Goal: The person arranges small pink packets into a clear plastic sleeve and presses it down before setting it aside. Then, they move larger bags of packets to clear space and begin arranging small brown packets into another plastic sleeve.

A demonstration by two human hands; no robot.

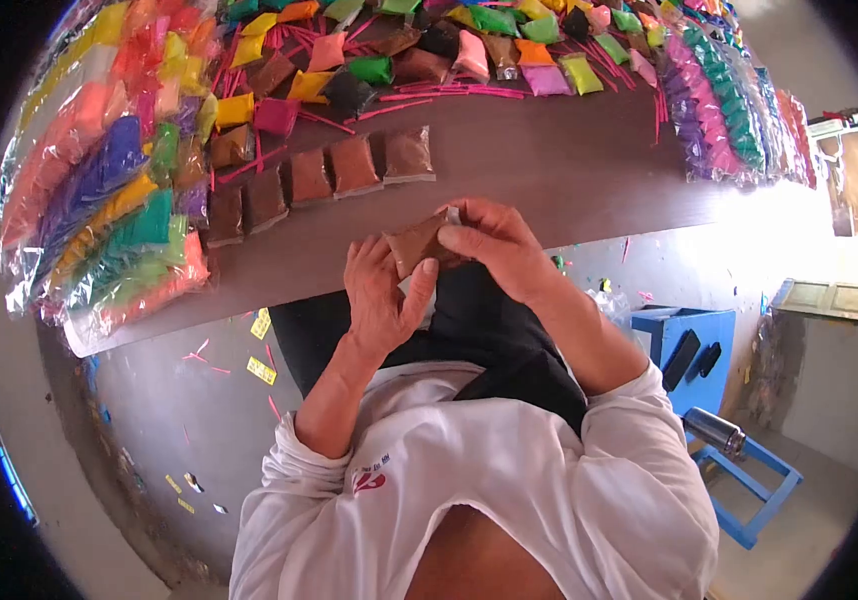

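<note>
Between my two hands, over the front edge of the table, is a small clear packet of brown clay-like material (415,243). My right hand (494,243) pinches its right side, thumb across the top. My left hand (381,290) supports it from the left and below, with the thumb at its lower edge. Just beyond the hands, a row of several similar brown packets (356,165) lies flat on the dark brown table (529,140).
Piles of colourful packets (114,200) cover the table's left end, with more bagged packets (714,100) at the right. Loose packets and pink sticks (449,90) lie along the back. A blue stool (749,490) with a metal flask (714,430) stands at the right, near a blue box (714,325).
</note>
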